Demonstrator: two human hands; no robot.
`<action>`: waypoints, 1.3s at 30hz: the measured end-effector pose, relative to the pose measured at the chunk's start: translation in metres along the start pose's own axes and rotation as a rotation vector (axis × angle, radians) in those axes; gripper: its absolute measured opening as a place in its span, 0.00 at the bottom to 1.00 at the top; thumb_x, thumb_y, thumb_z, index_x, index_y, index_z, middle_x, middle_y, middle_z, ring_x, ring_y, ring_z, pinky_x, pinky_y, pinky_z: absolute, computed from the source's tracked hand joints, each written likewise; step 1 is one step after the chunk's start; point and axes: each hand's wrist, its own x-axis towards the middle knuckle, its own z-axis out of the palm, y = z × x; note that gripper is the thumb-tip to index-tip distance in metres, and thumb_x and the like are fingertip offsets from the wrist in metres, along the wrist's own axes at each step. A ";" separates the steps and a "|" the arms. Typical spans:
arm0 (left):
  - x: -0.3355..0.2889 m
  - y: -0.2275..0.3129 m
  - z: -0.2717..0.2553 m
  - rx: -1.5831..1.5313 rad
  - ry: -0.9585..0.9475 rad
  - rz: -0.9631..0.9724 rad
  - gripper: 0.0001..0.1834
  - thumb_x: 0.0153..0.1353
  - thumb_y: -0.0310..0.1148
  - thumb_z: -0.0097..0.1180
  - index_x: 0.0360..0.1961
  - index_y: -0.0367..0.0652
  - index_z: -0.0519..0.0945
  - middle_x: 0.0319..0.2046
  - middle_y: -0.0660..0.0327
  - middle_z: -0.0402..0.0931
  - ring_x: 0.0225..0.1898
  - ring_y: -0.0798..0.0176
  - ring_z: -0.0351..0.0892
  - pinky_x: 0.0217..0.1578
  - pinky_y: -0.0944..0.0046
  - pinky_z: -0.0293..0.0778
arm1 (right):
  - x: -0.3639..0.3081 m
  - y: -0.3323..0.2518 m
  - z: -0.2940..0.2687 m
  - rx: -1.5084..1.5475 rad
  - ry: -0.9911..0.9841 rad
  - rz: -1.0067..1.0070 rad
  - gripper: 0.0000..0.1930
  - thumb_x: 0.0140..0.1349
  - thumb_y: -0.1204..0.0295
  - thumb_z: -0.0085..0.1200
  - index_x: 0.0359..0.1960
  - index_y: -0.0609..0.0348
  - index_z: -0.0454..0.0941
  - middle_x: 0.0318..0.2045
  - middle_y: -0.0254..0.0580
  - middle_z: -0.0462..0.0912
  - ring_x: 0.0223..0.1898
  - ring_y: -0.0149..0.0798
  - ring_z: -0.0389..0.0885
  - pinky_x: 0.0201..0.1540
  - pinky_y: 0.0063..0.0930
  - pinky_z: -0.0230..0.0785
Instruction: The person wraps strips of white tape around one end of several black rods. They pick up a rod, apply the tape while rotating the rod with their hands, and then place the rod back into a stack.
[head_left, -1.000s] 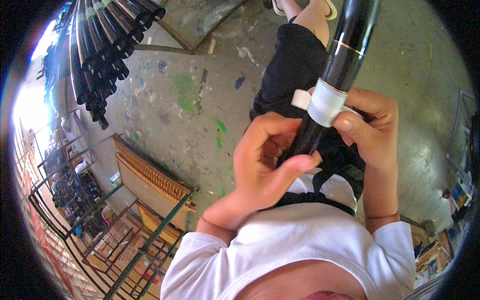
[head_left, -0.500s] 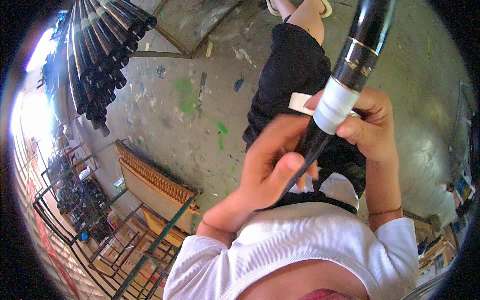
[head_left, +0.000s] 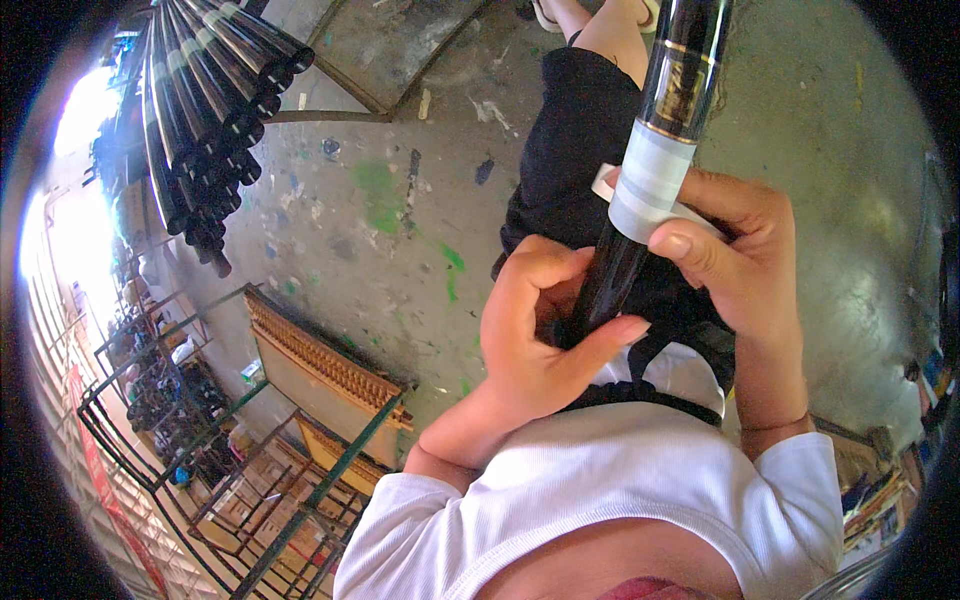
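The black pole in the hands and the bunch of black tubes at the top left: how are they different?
The black pole is just one; the bunch of black tubes has many. The black pole is held in the left hand; no hand touches the bunch. The black pole looks thicker here than each tube in the bunch. Both are black, shiny and long.

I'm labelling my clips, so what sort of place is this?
It looks like a workshop: there's a cluster of black tubes much like the held tube, a worn floor with green, paint-like marks, and a metal frame at lower left.
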 end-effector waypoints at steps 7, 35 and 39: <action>0.002 -0.010 -0.001 0.013 -0.058 0.013 0.37 0.54 0.49 0.57 0.53 0.33 0.57 0.31 0.49 0.70 0.13 0.64 0.70 0.12 0.68 0.66 | 0.006 0.001 -0.008 -0.014 -0.082 -0.014 0.13 0.52 0.74 0.58 0.39 0.66 0.78 0.31 0.34 0.81 0.32 0.23 0.75 0.36 0.18 0.67; 0.003 -0.006 -0.016 -0.565 -0.352 -0.340 0.29 0.59 0.45 0.52 0.48 0.29 0.63 0.29 0.51 0.73 0.13 0.73 0.66 0.17 0.75 0.65 | 0.011 -0.001 -0.010 0.070 -0.148 0.042 0.11 0.54 0.73 0.57 0.36 0.67 0.78 0.30 0.32 0.80 0.32 0.20 0.71 0.35 0.16 0.66; 0.007 -0.006 -0.006 -0.314 -0.147 -0.292 0.31 0.55 0.46 0.57 0.48 0.32 0.62 0.33 0.56 0.69 0.14 0.73 0.66 0.16 0.74 0.62 | 0.013 0.010 -0.012 0.012 -0.074 0.033 0.11 0.54 0.72 0.56 0.37 0.66 0.78 0.30 0.32 0.80 0.31 0.20 0.71 0.35 0.16 0.66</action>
